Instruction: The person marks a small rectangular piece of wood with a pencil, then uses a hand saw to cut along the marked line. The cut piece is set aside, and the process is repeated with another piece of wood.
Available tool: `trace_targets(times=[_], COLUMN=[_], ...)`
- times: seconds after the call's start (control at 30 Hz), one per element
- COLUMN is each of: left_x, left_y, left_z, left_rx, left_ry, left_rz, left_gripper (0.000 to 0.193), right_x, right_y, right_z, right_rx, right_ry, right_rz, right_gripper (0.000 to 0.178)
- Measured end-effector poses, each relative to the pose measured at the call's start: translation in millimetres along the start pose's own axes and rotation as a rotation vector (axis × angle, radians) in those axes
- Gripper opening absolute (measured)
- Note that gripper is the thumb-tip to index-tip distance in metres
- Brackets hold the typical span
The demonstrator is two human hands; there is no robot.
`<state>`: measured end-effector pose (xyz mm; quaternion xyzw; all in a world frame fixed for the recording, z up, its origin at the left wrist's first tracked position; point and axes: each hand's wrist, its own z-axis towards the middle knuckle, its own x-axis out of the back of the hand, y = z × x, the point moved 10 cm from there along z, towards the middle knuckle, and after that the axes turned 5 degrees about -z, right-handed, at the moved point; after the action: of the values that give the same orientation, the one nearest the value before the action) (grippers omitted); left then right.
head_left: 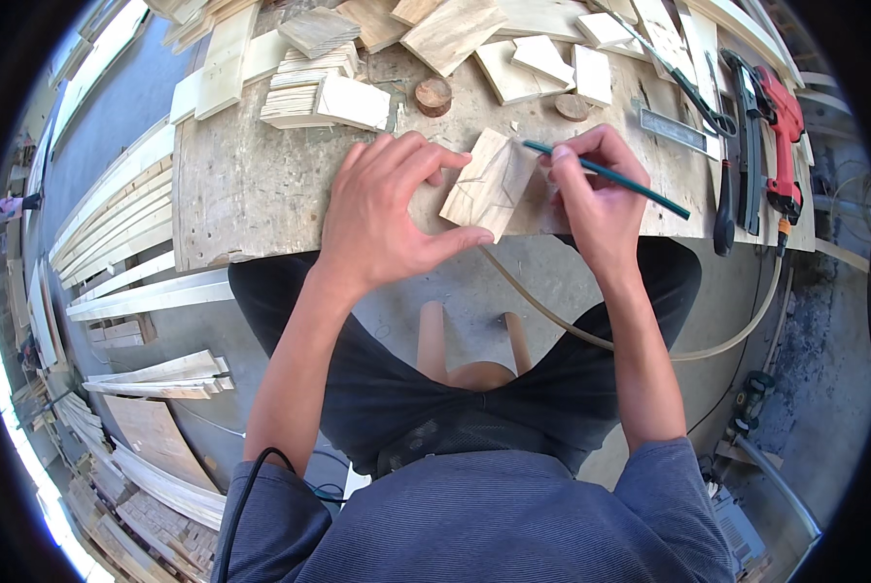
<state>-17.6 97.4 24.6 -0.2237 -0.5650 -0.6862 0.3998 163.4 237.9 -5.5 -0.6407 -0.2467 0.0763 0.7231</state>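
A small rectangular wood block point(491, 183) with pencil lines on its face lies near the front edge of a worn wooden workbench point(251, 185). My left hand point(387, 214) pinches the block from its left side, thumb at the near corner and fingers on the far edge. My right hand point(596, 194) holds a dark green pencil point(615, 178), with its tip touching the block's upper right corner.
Offcuts and stacked thin wood pieces point(319, 92) crowd the bench's far side, with two round wooden discs point(434, 95). A metal ruler point(674, 129), scissors point(698, 97) and a red power tool point(781, 136) lie at right. Long planks point(115, 214) are piled on the floor at left.
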Motion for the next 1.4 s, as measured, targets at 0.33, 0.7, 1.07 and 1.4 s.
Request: trace_targets(times=[0.33,0.7,1.07,1.4], left_x=[2.9,-4.6,-5.4,-4.7], left_y=[1.0,-4.9,-6.2,-6.1], left_z=[-2.1,-2.1,-1.1,-1.3], left_rx=[-0.004,0.071,0.091,0.084], left_ry=[0.037,-0.005,-0.025,-0.021], left_rz=[0.019,0.077,0.068,0.08], left_gripper=[0.076,0.068,0.066,0.065], right_x=[13.0,-7.7,-11.0,8.8], right_y=[3.6,0.3,-4.1,3.0], right_z=[11.9,1.7,0.2,9.4], right_rx=[-0.011,-0.007,0.046,0.009], right_ry=[-0.181,-0.302,-0.333,-0.091], right_rz=[0.172,0.035,0.048,0.116], right_gripper=[0.008,0.006,0.008,0.008])
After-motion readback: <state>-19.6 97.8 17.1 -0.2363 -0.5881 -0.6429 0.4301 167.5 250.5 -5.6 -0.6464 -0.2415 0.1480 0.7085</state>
